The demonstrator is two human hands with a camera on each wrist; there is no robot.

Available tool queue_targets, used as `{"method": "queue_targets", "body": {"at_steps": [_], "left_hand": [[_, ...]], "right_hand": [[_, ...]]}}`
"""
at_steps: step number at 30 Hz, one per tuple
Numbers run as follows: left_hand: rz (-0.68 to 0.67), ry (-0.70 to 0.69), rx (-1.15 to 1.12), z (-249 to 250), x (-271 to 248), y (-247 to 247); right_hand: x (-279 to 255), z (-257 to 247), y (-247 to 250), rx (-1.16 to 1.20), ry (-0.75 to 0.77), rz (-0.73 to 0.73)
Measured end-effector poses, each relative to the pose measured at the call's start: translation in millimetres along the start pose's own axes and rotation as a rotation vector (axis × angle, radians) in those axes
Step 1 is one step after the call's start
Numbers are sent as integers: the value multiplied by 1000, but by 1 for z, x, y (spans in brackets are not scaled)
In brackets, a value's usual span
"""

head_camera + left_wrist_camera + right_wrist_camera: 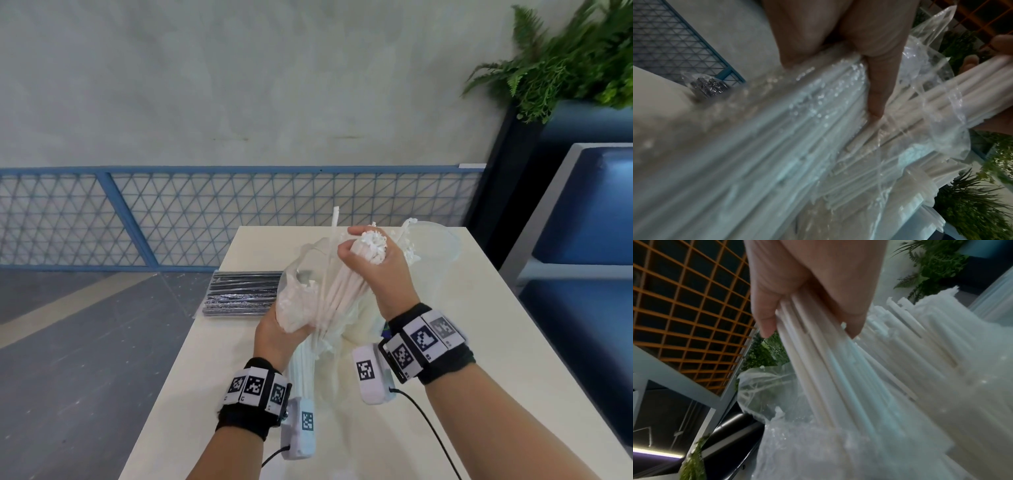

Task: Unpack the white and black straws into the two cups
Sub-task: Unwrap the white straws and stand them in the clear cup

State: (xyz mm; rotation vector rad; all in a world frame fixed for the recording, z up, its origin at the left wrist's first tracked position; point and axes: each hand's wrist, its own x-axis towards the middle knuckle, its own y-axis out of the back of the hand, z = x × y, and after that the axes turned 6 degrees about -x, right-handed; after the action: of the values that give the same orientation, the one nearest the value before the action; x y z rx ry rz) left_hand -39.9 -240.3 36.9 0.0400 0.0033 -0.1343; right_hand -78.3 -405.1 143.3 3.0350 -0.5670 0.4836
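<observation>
White straws (342, 287) are half out of their clear bag (298, 274), above the near middle of the table (479, 342). My right hand (373, 260) has fingers curled round the top end of a bunch, straw tips poking out above my fist. My left hand (277, 332) grips the bag lower down, squeezing plastic and the straws left inside. Black straws (239, 291) lie sealed in their pack at the table's far left edge, untouched. One clear cup (442, 246) stands just behind my right hand; second cup not visible, probably hidden by it.

Risks: one straw (334, 222) sticks up apart from the bunch, outside my grip, so it could slip and drop as I pull. Loose bunch may fan out and scatter if the bag mouth snags it. Left grip pinches straws through the plastic, which could hold some back or bend them. Cup looks light, so it may tip if my fist bumps it.

Pose: right wrist raised, fist up, knuckles toward the cup. Left forearm lower, palm turned up under the bag.
</observation>
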Motion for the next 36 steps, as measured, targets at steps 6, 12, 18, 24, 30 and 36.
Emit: {"method": "queue_targets", "body": {"at_steps": [6,12,18,24,30,36], "left_hand": [[7,-28,54,4,-1,1],[-30,-18,76,4,-3,2],[-41,7,20,1,-4,4],[-33,12,-2,2,-5,6],[23,21,11,-2,3,9],[65,20,-5,1,2,8]], "right_hand": [[-9,19,6,-136,-176,-247],[-19,37,-6,-298,-239,-213],[-14,30,-17,-131,-296,-48],[8,8,-10,128,-309,276],[23,-8,6,331,-362,436],[27,-20,14,376,-338,511]]}}
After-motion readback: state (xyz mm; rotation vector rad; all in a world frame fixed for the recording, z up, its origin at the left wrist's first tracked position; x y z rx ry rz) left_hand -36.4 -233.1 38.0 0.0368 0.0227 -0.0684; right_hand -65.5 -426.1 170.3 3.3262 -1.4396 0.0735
